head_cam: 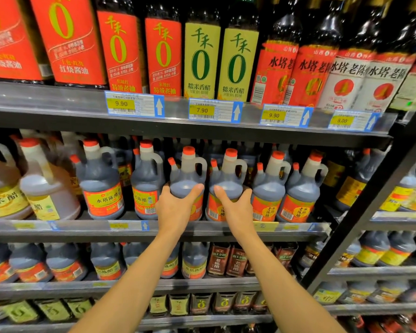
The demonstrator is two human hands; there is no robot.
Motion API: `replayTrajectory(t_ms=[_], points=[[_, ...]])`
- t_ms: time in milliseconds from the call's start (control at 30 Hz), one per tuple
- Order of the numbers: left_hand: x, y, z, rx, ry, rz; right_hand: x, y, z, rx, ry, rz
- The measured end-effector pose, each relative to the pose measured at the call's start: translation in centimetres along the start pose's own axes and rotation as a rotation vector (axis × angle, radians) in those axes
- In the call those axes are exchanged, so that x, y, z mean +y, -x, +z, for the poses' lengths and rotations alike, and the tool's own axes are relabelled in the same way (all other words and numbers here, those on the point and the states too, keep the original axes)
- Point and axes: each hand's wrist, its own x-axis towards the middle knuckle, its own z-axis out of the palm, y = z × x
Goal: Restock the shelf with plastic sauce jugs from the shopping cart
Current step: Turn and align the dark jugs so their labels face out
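Two sauce jugs [187,179] [227,186] on shelf [154,228], two hands [175,207] [237,207] gripping them

**Words and Numbers Showing on the Shelves**

Yellow price tags are sitting along the top shelf edge [58,109]. From 10 o'clock over to 2 o'clock they are reading 9.90 [121,103], 7.90 [202,110], 9.90 [273,115] and 8.00 [342,120].

Up at 12 o'clock, two yellow-label bottles [202,61] are showing 千禾, a big green 0 and 糯米香醋. Next to them, at 11 o'clock, red-label bottles [163,56] are showing 千禾, 0 and 特级老抽.

At 9 o'clock, a dark jug [101,183] is wearing a label reading 水塔陈醋.
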Motion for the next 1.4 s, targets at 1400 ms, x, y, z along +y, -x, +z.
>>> replayTrajectory(t_ms=[1400], points=[[-0.70, 0.09, 0.07, -0.042, 0.025, 0.038, 0.17, -0.04, -0.26, -0.017, 0.001, -0.045]])
